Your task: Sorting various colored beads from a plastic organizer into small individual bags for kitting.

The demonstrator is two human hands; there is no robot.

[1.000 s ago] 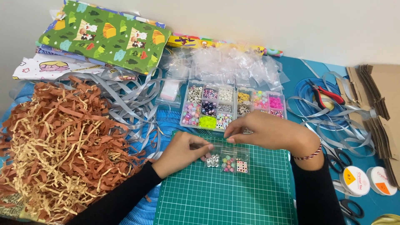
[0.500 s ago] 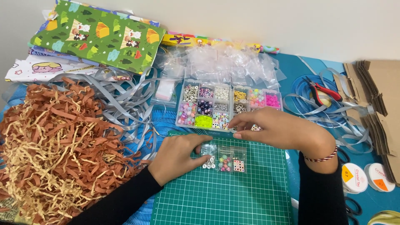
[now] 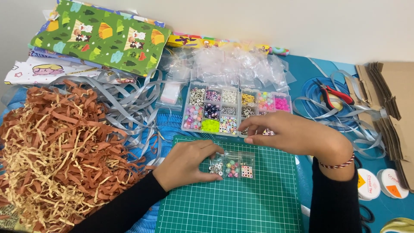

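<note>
Clear crinkly bead bag (image 3: 235, 164) — L hand (image 3: 185, 163), green mat (image 3: 233, 203).

Right hand (image 3: 297, 137): covers the lower right compartments of the bead organiser (image 3: 236, 108); contents there unseen; fingertip grip too small to tell whether a bead is pinched.
Left hand (image 3: 185, 163): hides the left edge of the clear bead bag (image 3: 235, 165); thumb contact with the bag not discernible.
Cutting mat (image 3: 224, 203): lower part cut off by the bottom edge; near corners out of view.
Shredded paper pile (image 3: 56, 151): cut off at left and bottom edges.
Thread spools (image 3: 381, 183): partly behind the right sleeve.
Scissors (image 3: 366, 213): only handle loops show.
Cardboard stack (image 3: 394, 99): cut off at the right edge.
Pliers (image 3: 334, 97): tips lost among grey ribbon.
</note>
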